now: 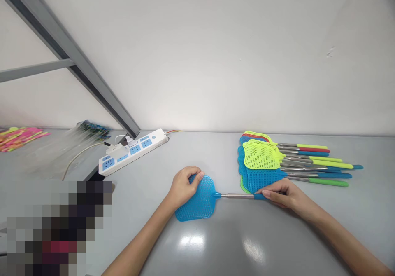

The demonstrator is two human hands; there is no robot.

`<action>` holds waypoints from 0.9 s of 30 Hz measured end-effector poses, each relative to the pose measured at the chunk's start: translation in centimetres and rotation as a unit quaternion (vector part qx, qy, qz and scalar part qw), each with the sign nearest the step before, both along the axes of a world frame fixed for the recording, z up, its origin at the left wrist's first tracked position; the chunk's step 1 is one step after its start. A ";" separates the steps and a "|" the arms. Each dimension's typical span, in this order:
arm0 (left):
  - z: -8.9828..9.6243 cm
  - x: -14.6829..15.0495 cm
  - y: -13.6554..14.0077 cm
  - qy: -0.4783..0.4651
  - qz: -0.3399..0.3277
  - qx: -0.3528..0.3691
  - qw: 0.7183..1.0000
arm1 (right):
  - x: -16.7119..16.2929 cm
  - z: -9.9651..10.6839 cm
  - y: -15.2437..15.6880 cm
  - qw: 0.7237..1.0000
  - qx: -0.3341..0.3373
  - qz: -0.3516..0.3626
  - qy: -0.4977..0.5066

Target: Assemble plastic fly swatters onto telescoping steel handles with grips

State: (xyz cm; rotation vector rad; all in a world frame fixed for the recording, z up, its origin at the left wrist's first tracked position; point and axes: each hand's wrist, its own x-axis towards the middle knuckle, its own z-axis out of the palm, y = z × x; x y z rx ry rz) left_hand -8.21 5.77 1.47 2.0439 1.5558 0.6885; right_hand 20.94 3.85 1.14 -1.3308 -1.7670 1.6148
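A blue fly swatter [203, 199] lies crosswise just above the grey table, its mesh head to the left and its metal shaft pointing right. My left hand [185, 187] grips the top left edge of the mesh, thumb on the near face. Closed around the blue handle is my right hand [282, 193], which hides most of that handle. Right behind it rests a pile of fly swatters [262, 154] in yellow, blue, red and green, heads to the left and handles to the right.
A white power strip [135, 151] with plugs in it sits left of centre, near a grey metal post [101, 90]. Clear plastic packaging [55, 152] and pink and yellow items [21, 138] lie at far left. A pixelated patch covers the lower left. A pale wall [216, 53] stands behind.
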 end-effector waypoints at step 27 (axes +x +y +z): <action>0.5 -0.2 0.2 0.072 0.020 0.014 0.997 | -1.4 1.1 -0.6 0.999 0.039 0.020 -0.032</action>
